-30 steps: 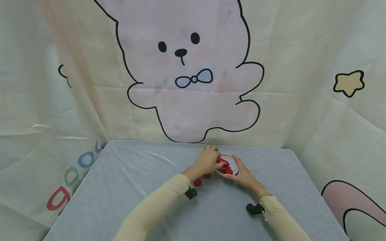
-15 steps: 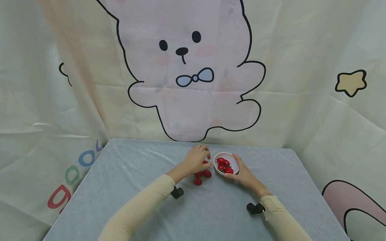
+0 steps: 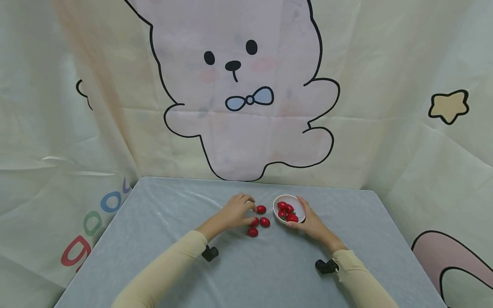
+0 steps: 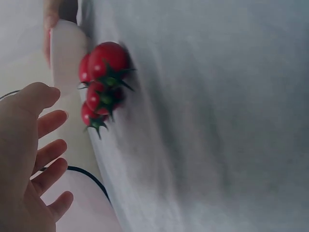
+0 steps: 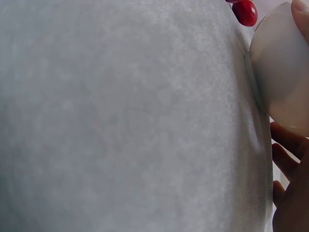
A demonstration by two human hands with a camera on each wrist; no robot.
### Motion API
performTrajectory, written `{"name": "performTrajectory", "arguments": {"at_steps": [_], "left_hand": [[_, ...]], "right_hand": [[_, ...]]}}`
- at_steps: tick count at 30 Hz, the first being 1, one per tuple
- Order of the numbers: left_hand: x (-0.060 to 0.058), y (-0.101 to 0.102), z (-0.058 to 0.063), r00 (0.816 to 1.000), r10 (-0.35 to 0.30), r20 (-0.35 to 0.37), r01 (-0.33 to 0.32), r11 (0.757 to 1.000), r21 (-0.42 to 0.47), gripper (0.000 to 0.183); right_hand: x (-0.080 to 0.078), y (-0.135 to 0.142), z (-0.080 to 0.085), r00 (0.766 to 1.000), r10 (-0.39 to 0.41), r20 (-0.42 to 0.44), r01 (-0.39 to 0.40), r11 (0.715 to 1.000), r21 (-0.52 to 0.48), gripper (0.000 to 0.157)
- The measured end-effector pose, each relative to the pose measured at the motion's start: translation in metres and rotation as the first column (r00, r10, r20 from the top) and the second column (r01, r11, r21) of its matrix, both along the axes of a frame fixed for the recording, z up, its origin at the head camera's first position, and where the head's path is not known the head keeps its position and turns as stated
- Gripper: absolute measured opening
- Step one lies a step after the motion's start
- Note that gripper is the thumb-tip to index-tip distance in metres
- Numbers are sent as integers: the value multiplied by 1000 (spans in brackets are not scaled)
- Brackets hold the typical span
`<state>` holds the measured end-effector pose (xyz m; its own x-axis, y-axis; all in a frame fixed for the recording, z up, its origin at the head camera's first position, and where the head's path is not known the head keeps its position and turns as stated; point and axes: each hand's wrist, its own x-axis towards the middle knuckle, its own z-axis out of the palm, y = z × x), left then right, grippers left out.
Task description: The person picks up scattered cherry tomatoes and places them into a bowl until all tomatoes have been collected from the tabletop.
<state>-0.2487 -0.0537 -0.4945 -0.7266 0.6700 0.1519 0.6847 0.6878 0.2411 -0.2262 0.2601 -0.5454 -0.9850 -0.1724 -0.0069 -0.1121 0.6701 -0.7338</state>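
Observation:
In the head view my left hand (image 3: 234,212) is over the cloth, its fingers spread and relaxed, just left of several loose cherry tomatoes (image 3: 264,222). The left wrist view shows nothing held in that hand; the red tomatoes (image 4: 109,60) with green stem tops lie beyond its fingertips. My right hand (image 3: 316,226) holds a small white bowl (image 3: 299,209) by its right side, thumb in front and fingers behind. Inside the bowl are several more cherry tomatoes (image 3: 291,217). Against the cloth in the right wrist view, the bowl's outer wall (image 5: 285,72) appears upright on its foot.
A pale blue-grey cloth (image 3: 285,269) covers the table. Behind it hangs a cream backdrop (image 3: 366,85) with a cartoon bear, reaching round both sides. A black wrist camera (image 3: 210,253) is strapped to the left wrist, another (image 3: 325,267) to the right.
My left hand has moved from over the bowl back to the left, past the loose tomatoes, which now show more fully. My right hand has stayed at the bowl.

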Motion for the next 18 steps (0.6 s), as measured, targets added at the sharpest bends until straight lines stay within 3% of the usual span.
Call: {"name": "performTrajectory", "arguments": {"at_steps": [11, 18], "left_hand": [[4, -11, -20, 1000, 2, 4, -2, 996, -84, 29], [3, -11, -27, 1000, 2, 7, -1, 996, -92, 32]], "right_hand": [[-1, 1, -3, 1000, -8, 28, 8, 1000, 1, 109], [0, 1, -2, 999, -11, 42, 10, 1000, 6, 110]]}}
